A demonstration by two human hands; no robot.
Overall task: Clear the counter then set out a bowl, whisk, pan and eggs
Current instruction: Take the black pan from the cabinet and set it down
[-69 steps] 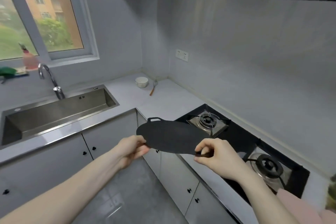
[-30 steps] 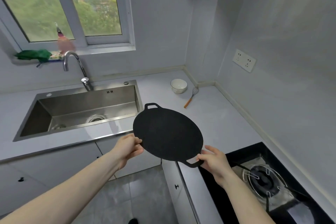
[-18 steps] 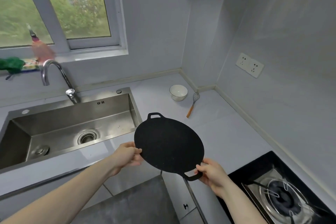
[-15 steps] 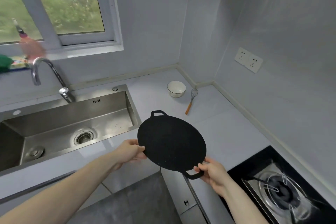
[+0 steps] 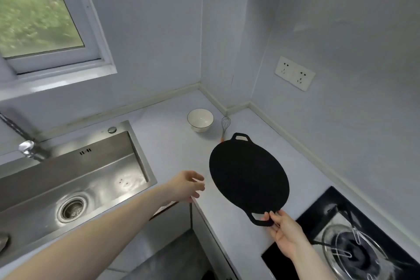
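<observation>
Head view, pan (image 5: 248, 173) handle in right grip (image 5: 280, 226)

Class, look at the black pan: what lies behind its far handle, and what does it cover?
Behind the pan lies the whisk; its wire head shows, most of its orange handle is covered. The bowl stands left of it.

Black pan (image 5: 248, 174); white bowl (image 5: 200, 119); orange-handled whisk (image 5: 225, 125).
</observation>
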